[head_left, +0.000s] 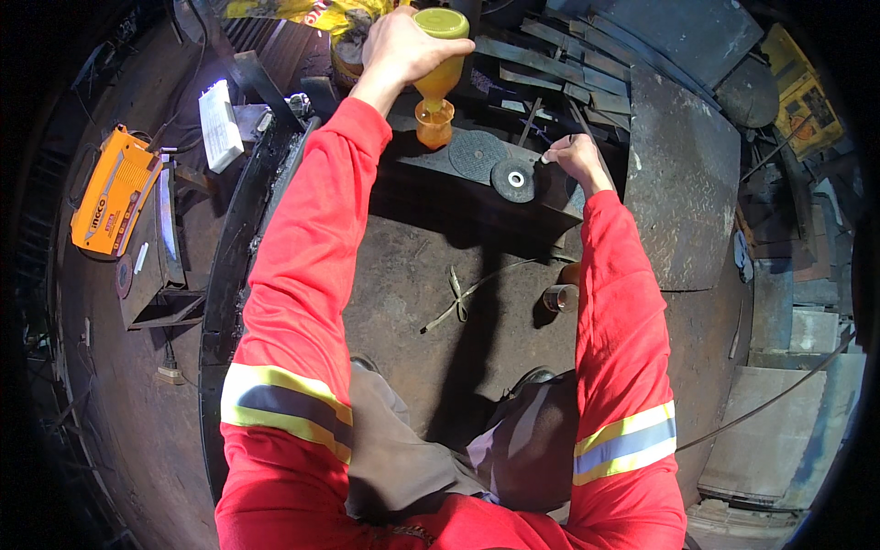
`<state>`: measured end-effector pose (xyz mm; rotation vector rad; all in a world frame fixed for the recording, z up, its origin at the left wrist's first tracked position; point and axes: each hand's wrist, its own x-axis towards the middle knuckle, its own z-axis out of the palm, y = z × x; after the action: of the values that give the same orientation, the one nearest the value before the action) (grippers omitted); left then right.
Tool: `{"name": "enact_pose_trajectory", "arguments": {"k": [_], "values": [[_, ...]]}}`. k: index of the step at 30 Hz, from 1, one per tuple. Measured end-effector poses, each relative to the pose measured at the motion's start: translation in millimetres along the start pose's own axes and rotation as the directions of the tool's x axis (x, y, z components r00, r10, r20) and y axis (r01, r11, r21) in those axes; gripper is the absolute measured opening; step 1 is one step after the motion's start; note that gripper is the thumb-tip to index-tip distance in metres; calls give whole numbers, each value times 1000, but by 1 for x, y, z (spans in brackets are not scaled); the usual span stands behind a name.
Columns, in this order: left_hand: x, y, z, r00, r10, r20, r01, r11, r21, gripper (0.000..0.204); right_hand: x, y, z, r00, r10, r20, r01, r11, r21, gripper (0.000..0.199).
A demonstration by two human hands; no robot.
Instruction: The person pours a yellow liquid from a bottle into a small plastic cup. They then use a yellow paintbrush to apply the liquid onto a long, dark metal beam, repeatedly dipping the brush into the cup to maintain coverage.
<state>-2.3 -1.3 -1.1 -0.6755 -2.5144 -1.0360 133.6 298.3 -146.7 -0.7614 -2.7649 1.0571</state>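
My left hand (pixel 396 48) grips an upturned yellow-orange plastic bottle (pixel 439 57), neck pointing down. Its mouth sits just over a small orange cup (pixel 434 123) standing on a dark metal workbench (pixel 431 188). My right hand (pixel 575 158) rests at the bench's right part, fingers pinched on something small and thin that I cannot make out. Next to it lie two round grinding discs, a small one (pixel 513 180) with a white centre and a larger flat one (pixel 477 152). Both my arms wear red sleeves with reflective bands.
An orange welding machine (pixel 112 191) sits on a stand at left, with a white box (pixel 219 124) nearby. Steel strips (pixel 550 69) pile behind the bench; a chequered steel plate (pixel 680 174) lies right. On the floor are a small metal cylinder (pixel 560 297) and bent wire (pixel 458 298).
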Motion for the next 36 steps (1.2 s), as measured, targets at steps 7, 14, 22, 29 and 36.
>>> {"name": "enact_pose_trajectory", "arguments": {"k": [7,14,22,29,36], "values": [[0,0,1,1000,-8,-7,8,1000,9,70,0,1,1,1000,-17,-14,17,1000,-19,24],[0,7,-4,1000,-17,6,17,1000,10,71,-1,1,-1,999,-25,-23,25,1000,-19,25],[-1,5,1,1000,-15,-1,15,1000,18,74,-1,1,-2,1000,-16,-3,16,1000,-19,26],[-1,3,1,1000,-27,-3,28,997,66,79,-1,-1,2,1000,-22,-5,22,1000,3,27],[-1,4,2,1000,-19,6,19,999,50,78,1,1,0,1000,-10,-9,10,1000,-14,27]]}}
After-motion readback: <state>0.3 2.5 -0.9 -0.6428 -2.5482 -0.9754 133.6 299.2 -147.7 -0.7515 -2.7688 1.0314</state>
